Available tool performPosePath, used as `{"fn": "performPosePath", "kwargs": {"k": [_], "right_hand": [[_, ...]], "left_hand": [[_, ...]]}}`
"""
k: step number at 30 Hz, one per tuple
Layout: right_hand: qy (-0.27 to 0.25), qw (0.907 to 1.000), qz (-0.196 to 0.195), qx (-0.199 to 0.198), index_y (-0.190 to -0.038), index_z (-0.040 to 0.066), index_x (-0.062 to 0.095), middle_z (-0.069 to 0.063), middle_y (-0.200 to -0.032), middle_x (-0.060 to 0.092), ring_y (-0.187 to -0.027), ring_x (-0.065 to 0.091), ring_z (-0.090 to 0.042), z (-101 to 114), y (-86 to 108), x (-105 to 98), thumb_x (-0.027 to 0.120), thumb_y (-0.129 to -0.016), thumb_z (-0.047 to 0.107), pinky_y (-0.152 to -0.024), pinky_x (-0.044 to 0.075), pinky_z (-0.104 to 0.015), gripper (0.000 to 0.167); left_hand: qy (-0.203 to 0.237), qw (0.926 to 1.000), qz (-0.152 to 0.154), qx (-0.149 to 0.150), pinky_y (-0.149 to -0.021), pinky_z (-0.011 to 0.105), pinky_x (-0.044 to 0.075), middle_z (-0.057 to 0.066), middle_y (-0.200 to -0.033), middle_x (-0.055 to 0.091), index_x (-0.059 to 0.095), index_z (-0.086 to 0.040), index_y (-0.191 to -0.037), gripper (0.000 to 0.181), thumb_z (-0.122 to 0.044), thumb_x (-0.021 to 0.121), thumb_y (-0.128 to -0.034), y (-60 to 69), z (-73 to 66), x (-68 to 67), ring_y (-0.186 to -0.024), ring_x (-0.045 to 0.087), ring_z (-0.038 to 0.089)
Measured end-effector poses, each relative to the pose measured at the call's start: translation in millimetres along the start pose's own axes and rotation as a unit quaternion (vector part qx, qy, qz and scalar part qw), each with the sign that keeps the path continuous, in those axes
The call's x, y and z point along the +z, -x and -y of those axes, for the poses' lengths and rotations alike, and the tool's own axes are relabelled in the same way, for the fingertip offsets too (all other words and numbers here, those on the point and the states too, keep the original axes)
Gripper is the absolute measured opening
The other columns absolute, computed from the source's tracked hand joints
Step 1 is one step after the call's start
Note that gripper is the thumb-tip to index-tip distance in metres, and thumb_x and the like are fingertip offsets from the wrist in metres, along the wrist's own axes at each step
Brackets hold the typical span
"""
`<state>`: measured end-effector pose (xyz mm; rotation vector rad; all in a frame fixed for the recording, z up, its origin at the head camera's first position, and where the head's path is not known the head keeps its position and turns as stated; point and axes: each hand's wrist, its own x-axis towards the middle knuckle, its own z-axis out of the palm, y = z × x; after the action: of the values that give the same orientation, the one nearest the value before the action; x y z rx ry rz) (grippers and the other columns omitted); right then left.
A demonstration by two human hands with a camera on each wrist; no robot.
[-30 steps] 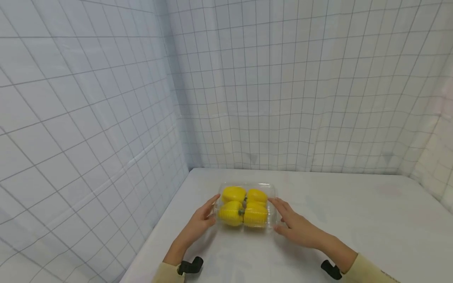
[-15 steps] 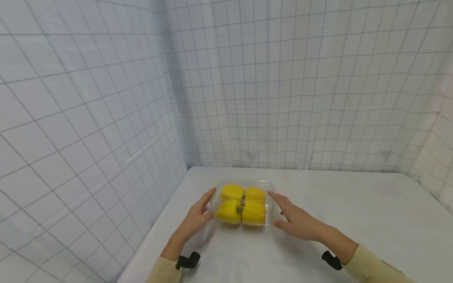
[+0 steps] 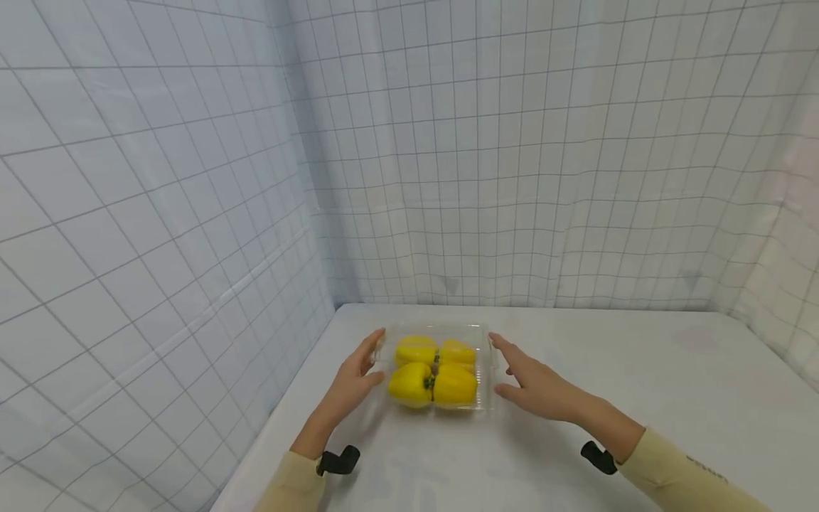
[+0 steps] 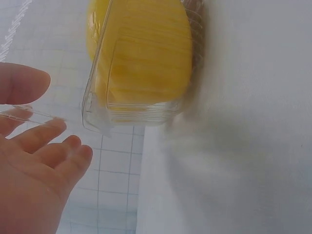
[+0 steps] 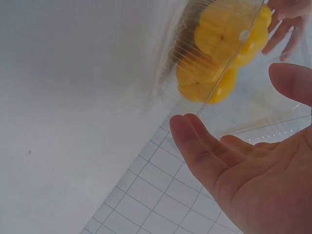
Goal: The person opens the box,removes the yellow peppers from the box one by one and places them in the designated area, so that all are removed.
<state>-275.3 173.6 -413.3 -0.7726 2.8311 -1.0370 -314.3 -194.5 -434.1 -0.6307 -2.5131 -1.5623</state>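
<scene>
A clear plastic box (image 3: 483,398) holding several yellow bell peppers (image 3: 455,385) stands on the white table. Its transparent lid (image 3: 448,331) is tilted up from the tray, as the left wrist view and the right wrist view also show. At the box's left side is my left hand (image 3: 350,384), fingers extended and thumb apart; in the left wrist view its fingertips are at the lid's edge (image 4: 36,116). My right hand (image 3: 544,387) is at the right side, fingers extended, with the lid's edge (image 5: 273,122) beside them in the right wrist view. Whether the fingertips bear on the lid cannot be told.
White cloth walls with a grid pattern (image 3: 473,156) stand behind the table (image 3: 614,370) and on both sides. The left wall (image 3: 192,256) runs close to my left forearm. A black wrist mount (image 3: 340,460) is on each wrist.
The lid has risen from the box, and both hands have moved slightly up and away from the table's near side along with it. The peppers stay in the tray.
</scene>
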Motion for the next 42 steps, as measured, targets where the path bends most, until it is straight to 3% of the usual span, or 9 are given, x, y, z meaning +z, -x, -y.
{"fn": "performPosePath", "kwargs": {"k": [6,14,21,29,35,42], "right_hand": [[-0.009,1.0000,-0.003,0.002,-0.163,0.021,0.013,-0.007,-0.165,0.024,-0.124,0.055,-0.038,-6.3,-6.4,-1.7,0.063,-0.100,0.028,-0.093,0.053,-0.052,0.080],[-0.017,0.9998,-0.010,0.010,-0.162,0.015,0.017,-0.010,-0.164,0.024,-0.124,0.054,-0.038,-13.2,-13.5,-0.5,0.063,-0.100,0.026,-0.093,0.053,-0.053,0.078],[-0.013,0.9995,-0.023,0.017,-0.161,0.016,0.020,-0.010,-0.162,0.028,-0.125,0.054,-0.036,-20.9,-22.7,3.4,0.062,-0.100,0.023,-0.092,0.053,-0.052,0.074],[-0.026,0.9987,-0.043,0.012,-0.161,0.015,0.019,-0.010,-0.162,0.028,-0.125,0.054,-0.035,-30.3,-31.2,9.5,0.062,-0.100,0.020,-0.093,0.052,-0.049,0.075],[-0.038,0.9972,-0.064,0.014,-0.161,0.011,0.016,-0.015,-0.161,0.030,-0.123,0.055,-0.035,-33.6,-34.9,12.8,0.062,-0.100,0.016,-0.091,0.054,-0.045,0.077],[-0.047,0.9949,-0.088,0.008,-0.162,0.016,0.011,-0.016,-0.159,0.034,-0.118,0.058,-0.032,-36.4,-43.2,15.6,0.063,-0.098,0.012,-0.085,0.056,-0.040,0.083]], "left_hand": [[0.015,0.9999,-0.003,-0.003,-0.113,0.054,0.032,0.011,-0.164,0.026,0.031,-0.024,-0.159,0.082,0.010,0.060,-0.0896,-7.1,1.9,2.3,-0.146,0.030,0.037],[0.047,0.9987,0.000,-0.017,-0.114,0.051,0.031,0.012,-0.166,0.018,0.026,-0.026,-0.160,0.083,0.008,0.058,-0.0917,-19.5,5.2,4.5,-0.148,0.027,0.035],[0.085,0.9962,0.014,-0.015,-0.116,0.055,0.026,0.017,-0.164,0.020,0.022,-0.015,-0.161,0.082,0.010,0.056,-0.0914,-30.7,11.7,3.6,-0.149,0.024,0.035],[0.091,0.9946,0.032,-0.040,-0.118,0.054,0.022,0.024,-0.162,0.021,0.020,-0.003,-0.158,0.081,0.012,0.053,-0.0861,-36.8,14.1,1.6,-0.150,0.020,0.036],[0.110,0.9928,0.037,-0.029,-0.119,0.054,0.021,0.017,-0.164,0.020,0.020,-0.012,-0.160,0.084,0.016,0.048,-0.0851,-42.6,22.3,2.9,-0.150,0.021,0.033],[0.155,0.9867,0.045,-0.014,-0.119,0.057,0.017,0.017,-0.165,0.019,0.017,-0.010,-0.161,0.084,0.017,0.044,-0.0854,-49.6,29.0,2.1,-0.151,0.018,0.036]]}}
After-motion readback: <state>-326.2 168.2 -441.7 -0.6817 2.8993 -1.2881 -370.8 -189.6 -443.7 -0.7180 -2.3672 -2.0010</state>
